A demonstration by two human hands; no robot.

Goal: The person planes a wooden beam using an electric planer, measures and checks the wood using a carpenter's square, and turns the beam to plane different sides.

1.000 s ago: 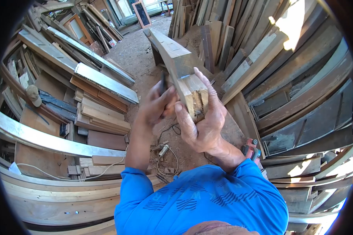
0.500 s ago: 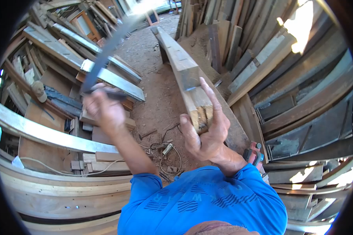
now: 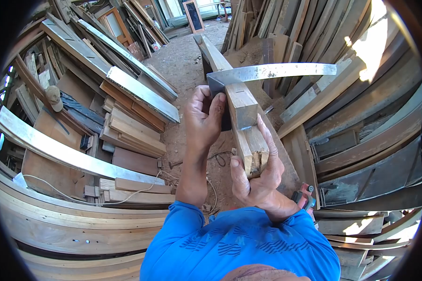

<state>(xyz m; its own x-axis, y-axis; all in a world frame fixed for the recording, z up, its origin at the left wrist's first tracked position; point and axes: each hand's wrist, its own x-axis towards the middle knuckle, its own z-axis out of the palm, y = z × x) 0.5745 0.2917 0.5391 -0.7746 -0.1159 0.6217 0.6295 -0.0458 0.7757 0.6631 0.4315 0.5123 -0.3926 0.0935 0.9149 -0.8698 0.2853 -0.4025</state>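
My left hand (image 3: 204, 117) is closed on the dark handle of a try square (image 3: 276, 71), with the thumb near the handle's corner. The handle sits at the beam's left side, and the metal blade crosses over the top and sticks out to the right. The long wooden beam (image 3: 243, 97) runs away from me and has a lower, cut step at its near end. My right hand (image 3: 263, 180) grips this rough end, thumb on the left and index finger stretched along the right side.
Stacked planks (image 3: 136, 133) line the left side, and boards (image 3: 286, 28) lean at the back right. A red tool (image 3: 305, 194) lies near my right elbow. A cord (image 3: 215, 187) and a hammer lie on the dirt floor (image 3: 178, 61). A framed panel (image 3: 193, 16) stands far back.
My left hand swung the square out to the left, then brought it back to the beam, its blade now across the top. My right hand has kept its hold on the near end.
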